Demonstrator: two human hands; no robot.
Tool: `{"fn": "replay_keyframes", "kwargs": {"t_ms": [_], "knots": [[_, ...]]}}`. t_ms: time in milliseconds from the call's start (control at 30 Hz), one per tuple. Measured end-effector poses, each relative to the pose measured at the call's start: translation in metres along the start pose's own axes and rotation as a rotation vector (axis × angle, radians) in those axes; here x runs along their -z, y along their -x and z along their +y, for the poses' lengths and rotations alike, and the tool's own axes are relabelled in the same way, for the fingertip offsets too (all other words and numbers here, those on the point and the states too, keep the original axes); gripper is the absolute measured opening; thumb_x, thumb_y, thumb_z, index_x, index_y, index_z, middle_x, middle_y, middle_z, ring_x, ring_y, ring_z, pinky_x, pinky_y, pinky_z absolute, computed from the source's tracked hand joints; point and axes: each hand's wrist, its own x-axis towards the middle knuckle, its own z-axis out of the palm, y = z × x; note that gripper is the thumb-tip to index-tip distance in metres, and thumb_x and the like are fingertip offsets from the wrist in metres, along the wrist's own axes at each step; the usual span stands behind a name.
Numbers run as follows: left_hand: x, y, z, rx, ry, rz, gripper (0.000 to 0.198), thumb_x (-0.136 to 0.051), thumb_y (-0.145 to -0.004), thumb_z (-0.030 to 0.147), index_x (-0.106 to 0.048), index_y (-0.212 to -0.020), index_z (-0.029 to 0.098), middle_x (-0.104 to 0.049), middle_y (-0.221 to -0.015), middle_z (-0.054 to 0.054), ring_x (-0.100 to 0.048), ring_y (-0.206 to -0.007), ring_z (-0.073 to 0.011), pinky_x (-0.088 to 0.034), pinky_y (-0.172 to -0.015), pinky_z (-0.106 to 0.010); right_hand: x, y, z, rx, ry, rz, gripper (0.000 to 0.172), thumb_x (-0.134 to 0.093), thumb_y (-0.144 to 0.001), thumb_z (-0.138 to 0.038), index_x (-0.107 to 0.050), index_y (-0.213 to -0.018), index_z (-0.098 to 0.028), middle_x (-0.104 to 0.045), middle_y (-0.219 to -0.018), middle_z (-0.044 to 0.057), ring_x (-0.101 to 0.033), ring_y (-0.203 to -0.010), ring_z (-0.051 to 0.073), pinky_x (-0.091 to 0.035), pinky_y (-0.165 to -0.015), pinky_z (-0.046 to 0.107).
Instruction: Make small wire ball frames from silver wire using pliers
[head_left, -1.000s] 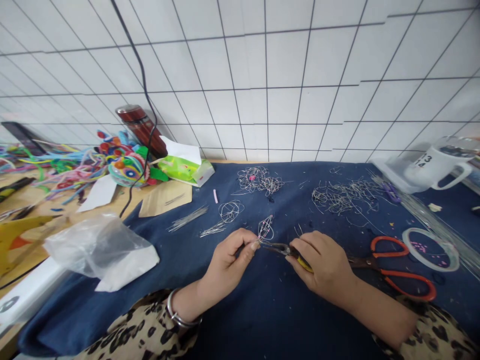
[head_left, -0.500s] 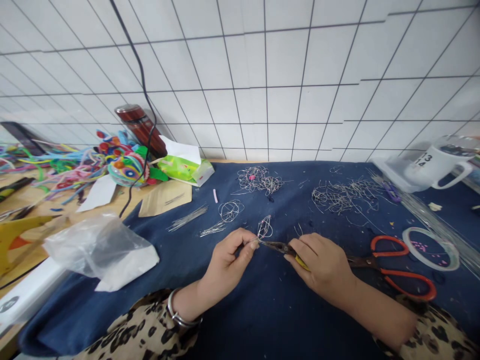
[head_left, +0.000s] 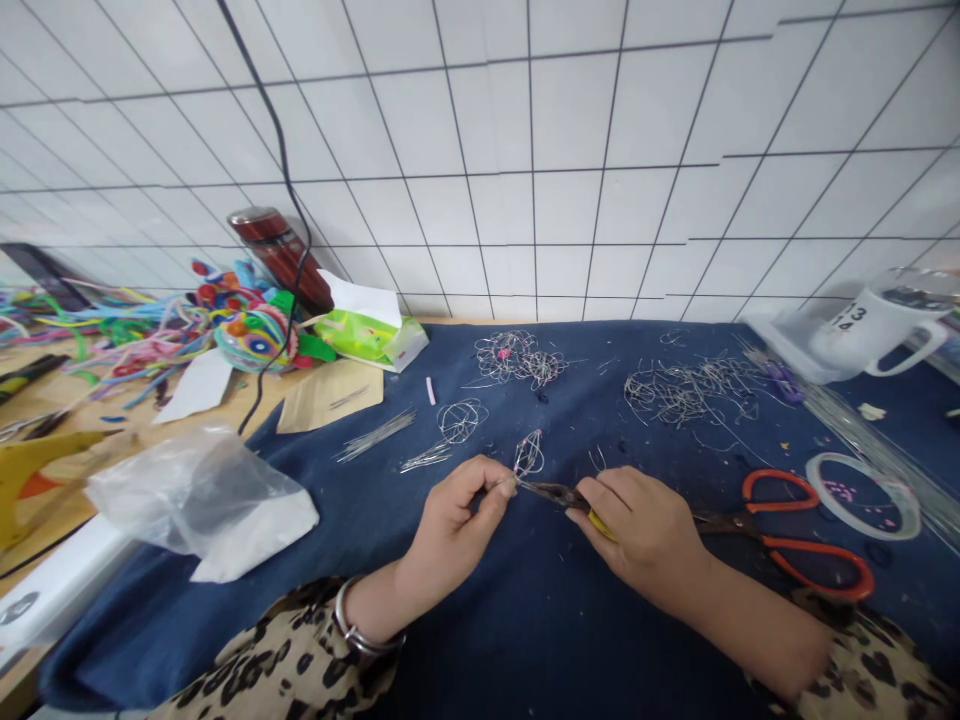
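Between thumb and forefinger my left hand pinches the lower end of a small looped wire piece with pinkish beads. My right hand is closed around the yellow handles of needle-nose pliers. Their jaw tips point left and meet the wire right beside my left fingertips; whether they grip it is too small to tell. Past the left hand lie a round wire coil and short straight wires. Red-handled scissors rest to the right of my right hand, which partly hides their blades.
Tangled wire and a second wire heap lie toward the wall. At right are a shallow ring-shaped dish with pink beads and a white mug. A plastic bag, tissue pack and red flask are at left.
Hardly anything differs. My right hand and the pliers have shifted very slightly to the left, while my left hand stays in place holding the wire piece.
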Motion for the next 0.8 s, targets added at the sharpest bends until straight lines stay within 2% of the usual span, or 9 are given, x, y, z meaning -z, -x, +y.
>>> {"fn": "replay_keyframes", "kwargs": {"t_ms": [133, 400, 567, 800], "knots": [[-0.0028, -0.0028, -0.0032, 0.116, 0.110, -0.015, 0.016, -0.054, -0.085, 0.029, -0.060, -0.079, 0.016, -0.055, -0.068, 0.000, -0.047, -0.062, -0.0121, -0.037, -0.062, -0.024, 0.0001, -0.0014, 0.0024, -0.050, -0.014, 0.002, 0.017, -0.051, -0.086, -0.029, -0.058, -0.092, -0.015, -0.057, -0.078, 0.006, -0.054, -0.076, 0.018, -0.044, -0.069, 0.031], [-0.0070, -0.0098, -0.0034, 0.476, 0.735, -0.046, 0.012, -0.061, -0.081, 0.026, -0.059, -0.078, 0.015, -0.057, -0.070, 0.000, -0.044, -0.054, -0.0067, -0.038, -0.056, -0.022, -0.0026, -0.0001, 0.0101, -0.188, -0.182, 0.018, 0.021, -0.053, -0.085, -0.032, -0.057, -0.098, -0.016, -0.058, -0.087, 0.007, -0.054, -0.081, 0.019, -0.046, -0.074, 0.033], [-0.0060, -0.0094, -0.0033, 0.540, 0.957, -0.069, 0.009, -0.062, -0.081, 0.020, -0.060, -0.078, 0.012, -0.056, -0.068, 0.000, -0.043, -0.053, -0.0049, -0.037, -0.055, -0.020, -0.0052, 0.0012, 0.0051, -0.206, -0.318, -0.018, 0.019, -0.053, -0.085, -0.029, -0.056, -0.099, -0.016, -0.058, -0.087, 0.006, -0.054, -0.082, 0.018, -0.046, -0.075, 0.032], [-0.0051, -0.0091, -0.0020, 0.515, 1.086, -0.085, 0.009, -0.059, -0.083, 0.017, -0.059, -0.076, 0.011, -0.054, -0.069, 0.000, -0.041, -0.053, -0.0043, -0.035, -0.053, -0.019, -0.0060, 0.0016, 0.0003, -0.137, -0.212, -0.091, 0.017, -0.053, -0.083, -0.027, -0.057, -0.096, -0.017, -0.057, -0.089, 0.007, -0.053, -0.083, 0.020, -0.043, -0.076, 0.035]]}}
